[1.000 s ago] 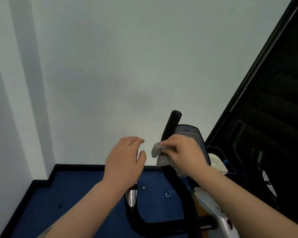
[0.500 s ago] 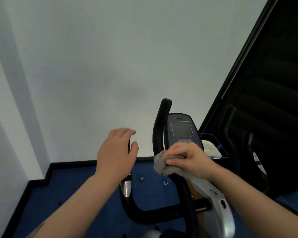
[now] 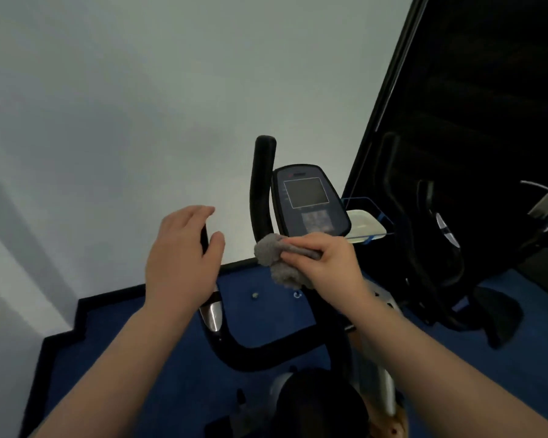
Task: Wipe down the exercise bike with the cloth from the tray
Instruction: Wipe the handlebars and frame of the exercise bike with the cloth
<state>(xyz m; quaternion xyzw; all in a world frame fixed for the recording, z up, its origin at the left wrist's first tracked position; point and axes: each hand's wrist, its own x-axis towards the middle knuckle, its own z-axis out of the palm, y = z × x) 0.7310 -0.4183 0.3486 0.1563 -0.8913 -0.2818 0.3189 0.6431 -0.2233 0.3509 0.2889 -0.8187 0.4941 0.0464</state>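
At the foot of the right handlebar post (image 3: 261, 188), just below the console (image 3: 310, 200), I see the cloth (image 3: 277, 259) bunched into a soft grey wad and pressed against the black tube. It looks light, fluffy and limp to me, so I judge it will fold and slide wherever it is squeezed; it needs a gathered handful, not a pinch at one corner, or a loose flap will drag. My right hand (image 3: 325, 263) has it that way: the fingers (image 3: 301, 251) are curled closed over the cloth's right side, with one fold running under them toward the knuckles, and the free part of the wad bulges out to the left of the fingertips and hangs a little below them. The bike itself I take as stiff and heavy, and the smooth tube should let the cloth glide. My left hand (image 3: 181, 257) sits over the left handlebar grip (image 3: 204, 241), fingers spread loosely and only partly bent; whether the palm touches the grip I cannot tell, and it holds nothing firmly. Behind the console, to the right, a clear blue-edged tray (image 3: 377, 213) stands near a dark glass wall (image 3: 487, 90); blue floor (image 3: 260, 314) lies beneath the bike frame
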